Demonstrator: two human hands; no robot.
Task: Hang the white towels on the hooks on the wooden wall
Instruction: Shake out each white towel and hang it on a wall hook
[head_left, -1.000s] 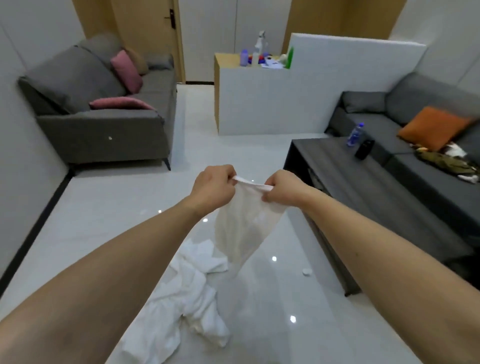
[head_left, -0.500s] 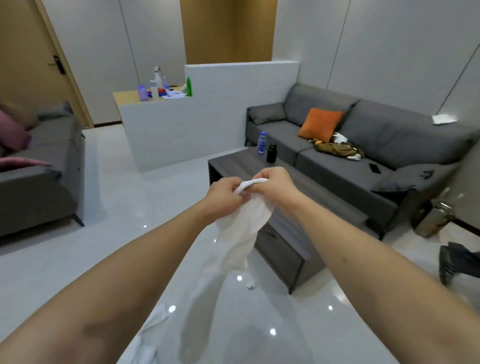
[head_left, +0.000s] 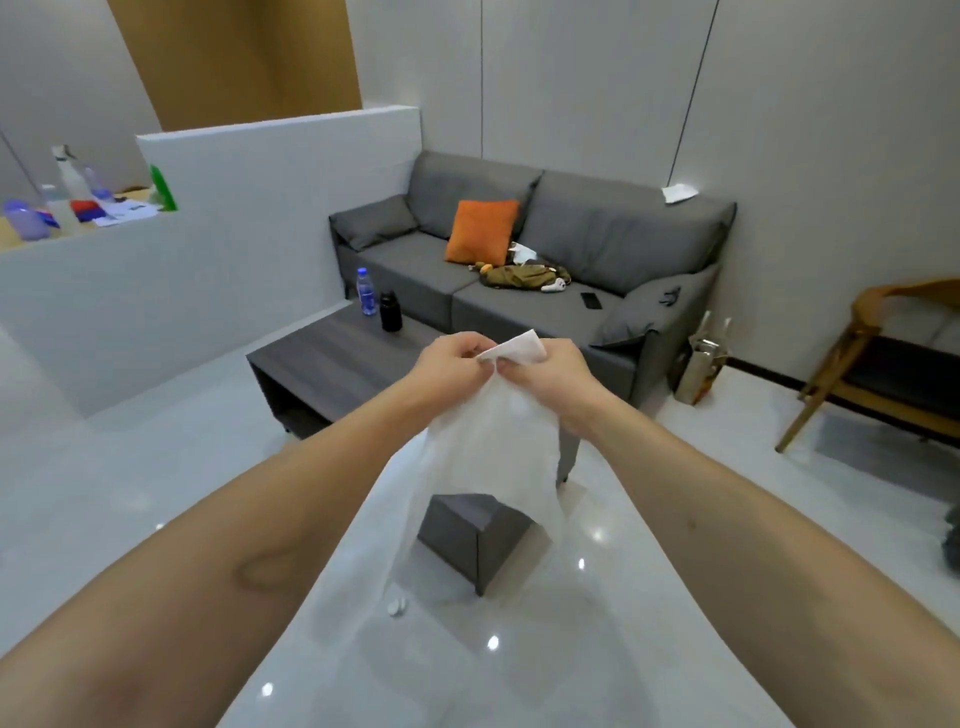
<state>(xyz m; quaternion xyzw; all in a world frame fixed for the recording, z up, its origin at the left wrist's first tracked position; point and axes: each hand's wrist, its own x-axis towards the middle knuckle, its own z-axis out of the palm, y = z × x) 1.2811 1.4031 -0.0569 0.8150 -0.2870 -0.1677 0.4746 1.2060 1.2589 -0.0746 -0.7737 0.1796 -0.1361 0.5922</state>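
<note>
Both hands are raised in front of the person, over the near end of the dark bench (head_left: 332, 358). The left hand (head_left: 449, 366) and right hand (head_left: 550, 371) meet at the top edge of a white towel (head_left: 488, 457), each with fingers curled and pinching the cloth; a small folded corner sticks up between them, just above the right hand's fingers (head_left: 511, 370). The towel hangs straight down from that grip, thin enough that the bench's end shows through it, and its lower part trails toward the floor (head_left: 156, 493) in front of the bench.

On the far end of the bench stand a water bottle (head_left: 366, 292) and, just beside it, a black bottle (head_left: 390, 312). Behind the bench is a grey sofa (head_left: 571, 228) with an orange cushion (head_left: 482, 232). Right of the bench, against the wall, stands a wooden chair (head_left: 883, 364). Left of the bench a white partition (head_left: 249, 218) runs across, with spray bottles (head_left: 67, 192) on a counter behind it. A small white object (head_left: 397, 606) lies on the floor just before the bench. No hooks can be made out.
</note>
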